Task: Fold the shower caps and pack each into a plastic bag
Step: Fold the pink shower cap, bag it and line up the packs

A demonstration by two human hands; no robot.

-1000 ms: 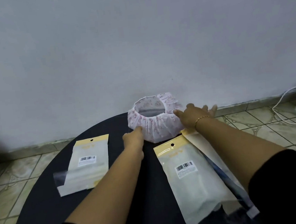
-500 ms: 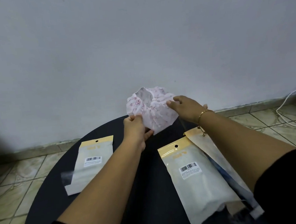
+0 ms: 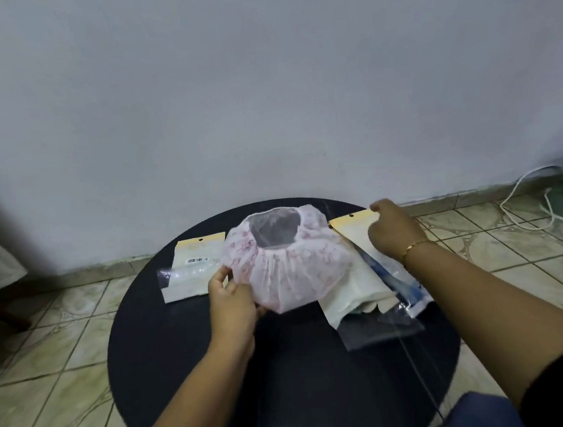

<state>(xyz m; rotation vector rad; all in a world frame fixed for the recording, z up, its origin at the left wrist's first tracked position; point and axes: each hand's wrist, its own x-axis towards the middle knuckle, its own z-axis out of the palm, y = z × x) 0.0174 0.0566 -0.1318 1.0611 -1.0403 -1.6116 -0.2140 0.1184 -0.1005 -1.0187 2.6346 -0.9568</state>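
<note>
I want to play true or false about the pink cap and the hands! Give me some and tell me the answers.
1. The left hand holds the pink shower cap. True.
2. The right hand holds the cap too. False: it is off to the side, above the bags on the right.
3. The table is dark and round. True.
4. The cap is already inside a bag. False: it is out in the open.

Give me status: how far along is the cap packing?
Done: the bag at left and the stack at right look filled, contents unclear. In hand: the left hand pinches the pink cap, unfolded, opening up; the right hand hovers over the stack. Left: fold this cap and bag it.
</note>
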